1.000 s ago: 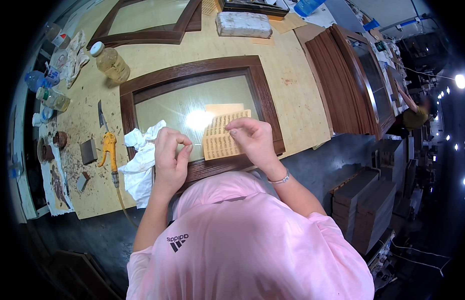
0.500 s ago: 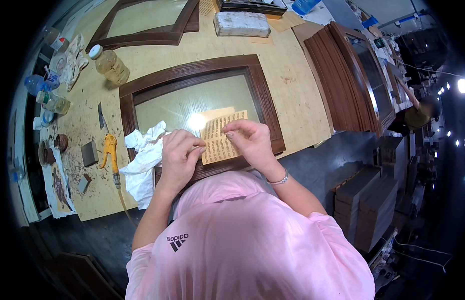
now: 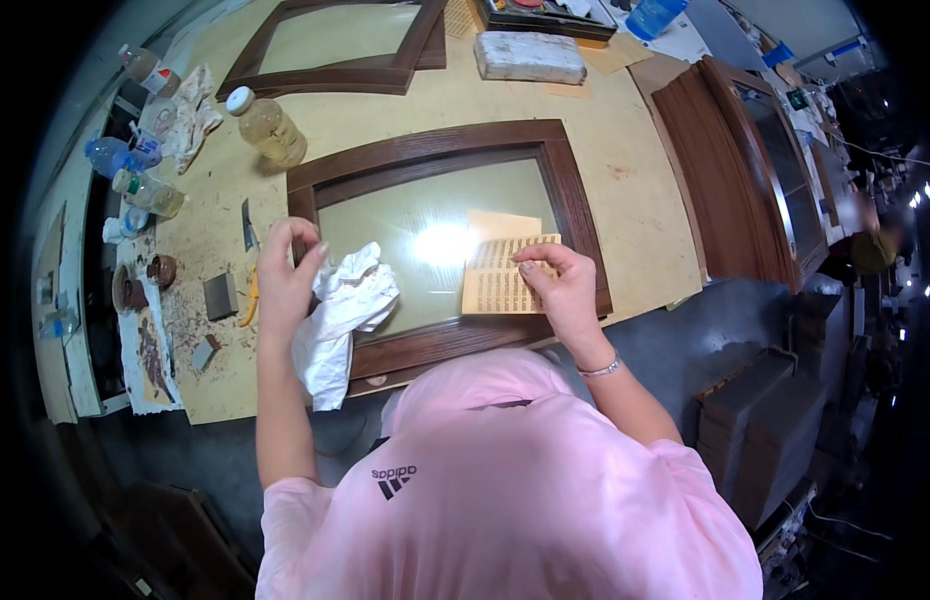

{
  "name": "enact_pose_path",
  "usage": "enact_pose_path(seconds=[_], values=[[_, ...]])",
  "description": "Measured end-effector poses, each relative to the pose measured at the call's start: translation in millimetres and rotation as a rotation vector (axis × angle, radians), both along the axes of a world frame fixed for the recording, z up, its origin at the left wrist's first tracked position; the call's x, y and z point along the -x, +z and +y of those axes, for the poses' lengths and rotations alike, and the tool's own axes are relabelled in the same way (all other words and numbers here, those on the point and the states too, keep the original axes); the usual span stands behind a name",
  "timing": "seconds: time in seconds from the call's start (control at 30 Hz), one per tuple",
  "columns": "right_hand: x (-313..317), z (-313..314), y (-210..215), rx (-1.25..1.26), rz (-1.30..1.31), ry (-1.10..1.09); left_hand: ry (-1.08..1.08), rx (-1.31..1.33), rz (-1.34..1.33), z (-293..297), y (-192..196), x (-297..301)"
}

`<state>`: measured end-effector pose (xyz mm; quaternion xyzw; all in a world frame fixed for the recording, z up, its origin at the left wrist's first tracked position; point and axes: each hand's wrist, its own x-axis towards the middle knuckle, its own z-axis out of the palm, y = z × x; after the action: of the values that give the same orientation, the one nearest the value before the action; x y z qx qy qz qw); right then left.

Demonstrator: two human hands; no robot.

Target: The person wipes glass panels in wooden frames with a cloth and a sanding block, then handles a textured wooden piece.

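A dark brown wooden door frame (image 3: 425, 145) with a pale glass panel (image 3: 405, 215) lies flat on the workbench. My right hand (image 3: 557, 290) pinches the near right corner of a tan sheet (image 3: 495, 285) covered in rows of small marks, which rests on the glass. My left hand (image 3: 283, 275) hovers over the frame's left rail with its fingertips pinched together; whether anything small is between them is hidden. A crumpled white rag (image 3: 340, 315) lies just right of that hand, draped over the frame's near rail.
A capped bottle of yellowish liquid (image 3: 268, 125) stands left of the frame. A second frame (image 3: 335, 75) lies farther back, with a white block (image 3: 530, 55) beside it. A yellow-handled tool (image 3: 251, 300), a scraper, small blocks and bottles crowd the left edge. More dark frames (image 3: 745, 170) stand at the right.
My left hand has left the tan sheet and moved left, past the rag, to the frame's left rail. My right hand stays on the sheet.
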<state>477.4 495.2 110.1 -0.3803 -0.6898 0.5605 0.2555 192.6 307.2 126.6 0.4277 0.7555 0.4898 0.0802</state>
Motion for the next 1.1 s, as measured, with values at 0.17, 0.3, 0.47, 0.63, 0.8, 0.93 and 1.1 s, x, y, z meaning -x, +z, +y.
enact_pose_path(seconds=[0.17,0.3,0.47,0.63,0.8,0.93,1.1], values=[[1.3,-2.4,1.5,0.02,0.012,0.024,-0.091,0.277,-0.134,5.5,-37.0,63.0],[-1.7,-0.1,4.6,0.015,0.006,0.016,-0.148,0.384,-0.145,22.9,-47.1,77.5],[-4.8,2.1,-0.4,0.077,0.013,0.003,-0.192,0.416,-0.191,36.0,-60.3,91.1],[1.2,2.6,-2.5,0.058,0.04,0.021,-0.082,0.452,0.025,43.1,-66.5,93.9],[4.6,3.5,-0.7,0.038,0.004,0.023,-0.066,0.462,0.207,44.9,-62.4,88.5],[6.6,2.4,-0.9,0.092,-0.024,0.014,0.051,0.383,0.178,41.3,-63.1,83.9],[8.3,1.1,3.1,0.102,-0.011,0.01,0.107,0.296,0.4,30.2,-81.5,82.3]])
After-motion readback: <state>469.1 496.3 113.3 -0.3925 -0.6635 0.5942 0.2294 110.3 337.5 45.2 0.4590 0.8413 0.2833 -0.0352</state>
